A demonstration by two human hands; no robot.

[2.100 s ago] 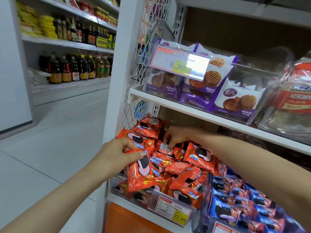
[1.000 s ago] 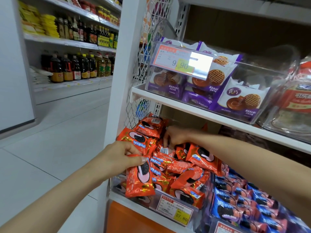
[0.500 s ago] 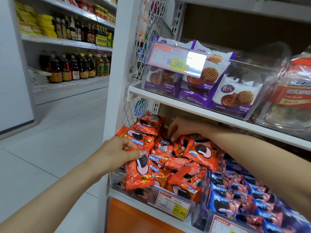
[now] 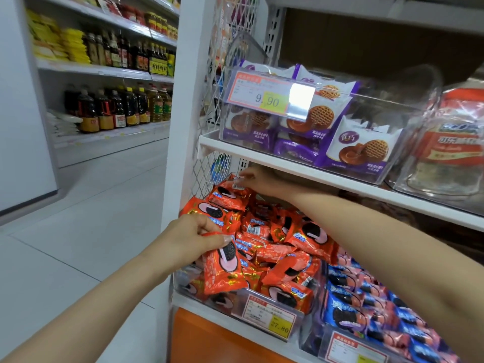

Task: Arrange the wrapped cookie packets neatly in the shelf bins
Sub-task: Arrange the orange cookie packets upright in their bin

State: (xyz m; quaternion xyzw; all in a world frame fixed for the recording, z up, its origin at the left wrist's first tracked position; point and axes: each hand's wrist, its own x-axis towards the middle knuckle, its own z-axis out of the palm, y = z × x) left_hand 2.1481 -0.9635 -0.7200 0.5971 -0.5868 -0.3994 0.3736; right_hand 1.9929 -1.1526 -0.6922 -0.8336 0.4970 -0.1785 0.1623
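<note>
A clear bin (image 4: 183, 280) on the lower shelf is heaped with several orange-red wrapped cookie packets (image 4: 277, 247). My left hand (image 4: 191, 237) pinches the top edge of one orange packet (image 4: 222, 268) that hangs upright over the bin's front left corner. My right hand (image 4: 258, 180) reaches under the upper shelf to the back of the heap and pinches the end of the topmost orange packet (image 4: 226, 196). Part of my right hand is hidden by the shelf edge.
To the right, a second bin holds several blue cookie packets (image 4: 366, 305). The white shelf board (image 4: 301, 170) above carries a clear bin of purple waffle-cookie packs (image 4: 309, 127). A wire mesh panel (image 4: 209, 169) closes the shelf's left side. An aisle floor lies left.
My right hand has moved from the middle of the heap up and back to the topmost packet at the rear. My left hand keeps hold of the same hanging packet.
</note>
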